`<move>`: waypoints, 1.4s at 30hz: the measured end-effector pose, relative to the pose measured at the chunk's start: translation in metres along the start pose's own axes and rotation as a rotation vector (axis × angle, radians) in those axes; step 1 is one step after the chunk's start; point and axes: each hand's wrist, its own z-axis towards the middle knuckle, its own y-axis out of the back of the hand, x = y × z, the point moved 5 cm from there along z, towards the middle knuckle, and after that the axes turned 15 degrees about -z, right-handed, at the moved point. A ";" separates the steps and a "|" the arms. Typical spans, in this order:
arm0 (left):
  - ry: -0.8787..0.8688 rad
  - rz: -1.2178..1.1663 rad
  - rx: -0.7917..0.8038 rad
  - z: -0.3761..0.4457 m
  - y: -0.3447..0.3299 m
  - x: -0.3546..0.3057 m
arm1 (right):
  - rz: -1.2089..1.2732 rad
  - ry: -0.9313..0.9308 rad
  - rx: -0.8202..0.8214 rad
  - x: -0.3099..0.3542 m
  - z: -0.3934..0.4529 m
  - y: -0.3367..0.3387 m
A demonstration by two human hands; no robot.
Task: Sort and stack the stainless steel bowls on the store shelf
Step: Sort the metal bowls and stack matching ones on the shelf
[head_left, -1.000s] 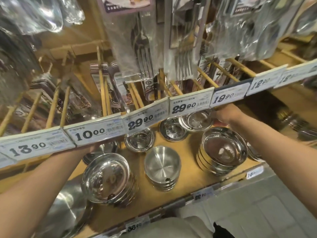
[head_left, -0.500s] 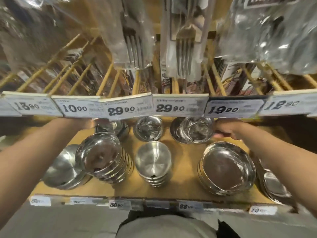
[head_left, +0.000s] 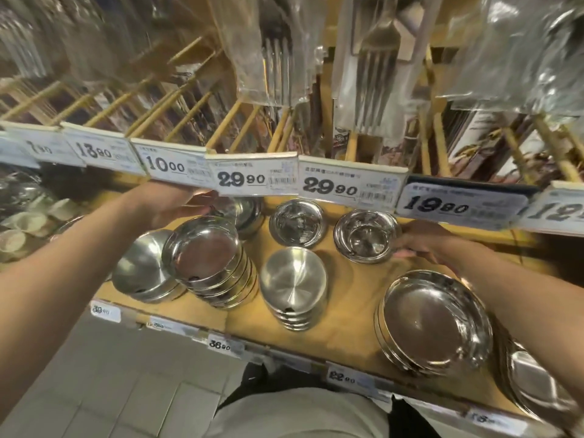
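Now the view has swung leftward compared with half a second ago: a "7.90" tag has come into sight at the far left of the upper rail, and the "12" tag is cut off at the right edge. Both arms reach under that rail over the wooden shelf point(head_left: 354, 298). The left hand point(head_left: 177, 205) has moved in from the shelf's left end and sits behind the tall stack of shallow bowls point(head_left: 210, 263), fingers point(head_left: 202, 196) extended toward a rear bowl point(head_left: 249, 213) half hidden by the tags; whether they touch it I cannot tell. The right hand point(head_left: 423, 241) has its fingers curled against the right rim of the small deep bowl point(head_left: 366, 237), as it did before. A second small bowl point(head_left: 297, 222) stands just left of that one, and a stack of brushed bowls point(head_left: 295, 284) sits in front of them. A wide stack of plates point(head_left: 436, 320) stands at front right, with divided trays point(head_left: 537, 390) beside it, and a low brushed stack point(head_left: 142, 276) leans at front left. The upper price tags point(head_left: 252, 178) read 7.90, 13.90, 10.00, 29.90, 29.90, 19.90. The lower shelf-edge tags point(head_left: 221, 345) show 36.90 and 22.90; the others are too blurred to read. Packaged forks point(head_left: 373, 90) hang above.
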 end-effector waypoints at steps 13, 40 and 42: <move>0.006 -0.037 -0.108 -0.011 0.013 0.008 | -0.279 -0.036 0.089 -0.004 0.005 -0.007; 0.091 -0.098 -0.275 -0.032 0.089 0.041 | -0.303 0.059 -0.111 0.131 0.032 -0.096; 0.096 -0.098 -0.280 -0.033 0.097 0.046 | -0.348 0.037 -0.067 0.131 0.033 -0.100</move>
